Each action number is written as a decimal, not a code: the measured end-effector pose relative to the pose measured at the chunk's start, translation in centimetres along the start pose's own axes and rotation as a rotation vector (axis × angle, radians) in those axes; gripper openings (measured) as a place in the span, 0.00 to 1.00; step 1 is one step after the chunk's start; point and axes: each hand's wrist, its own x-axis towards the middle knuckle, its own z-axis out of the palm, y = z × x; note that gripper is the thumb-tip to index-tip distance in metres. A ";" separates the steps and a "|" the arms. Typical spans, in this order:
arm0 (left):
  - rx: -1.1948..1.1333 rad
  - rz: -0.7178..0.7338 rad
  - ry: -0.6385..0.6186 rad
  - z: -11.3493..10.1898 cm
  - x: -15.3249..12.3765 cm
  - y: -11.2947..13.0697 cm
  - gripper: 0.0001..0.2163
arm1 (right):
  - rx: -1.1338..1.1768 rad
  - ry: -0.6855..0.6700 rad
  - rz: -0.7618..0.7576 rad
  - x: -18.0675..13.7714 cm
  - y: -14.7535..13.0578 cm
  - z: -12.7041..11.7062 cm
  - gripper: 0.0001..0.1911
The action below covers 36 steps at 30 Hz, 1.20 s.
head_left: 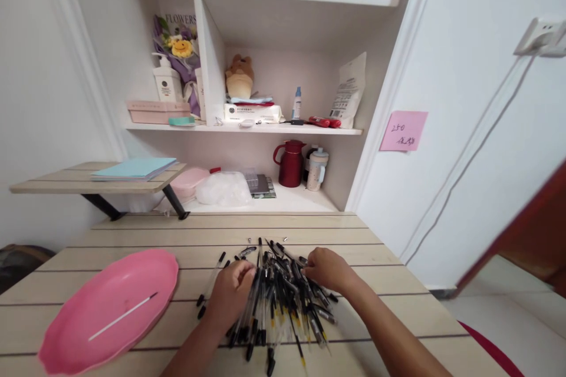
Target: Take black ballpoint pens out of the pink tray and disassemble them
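A heap of disassembled black pens [283, 288] lies on the wooden table, with clear barrels, black caps, clips and thin refills mixed together. At its left edge, my left hand [230, 290] has its fingers curled in against the pen parts. My right hand [326, 269] sits at the heap's upper right, fingers bent and pressed together at the pieces. What either hand pinches, if anything, is hidden. On the far left, a pink oval tray [104, 283] holds one pen refill [122, 316] with a dark tip. Two tiny metal pieces lie behind the heap.
A small raised stand [57, 178] with a blue notebook [135, 168] is at the back left. White shelves [287, 128] rise behind the table, holding a red jug [292, 164], a cup [317, 168] and a plastic bag [224, 188].
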 end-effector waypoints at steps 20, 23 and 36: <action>0.162 0.224 -0.017 0.9 -1.2 1.3 0.11 | -0.026 0.097 0.095 -2.5 1.5 3.0 0.07; 0.144 0.230 -0.028 1.1 -1.3 1.3 0.11 | 0.061 0.122 0.092 -2.4 1.9 3.0 0.06; 0.110 0.159 -0.127 1.6 -1.6 2.1 0.10 | 0.235 0.145 0.039 -2.6 0.9 2.9 0.04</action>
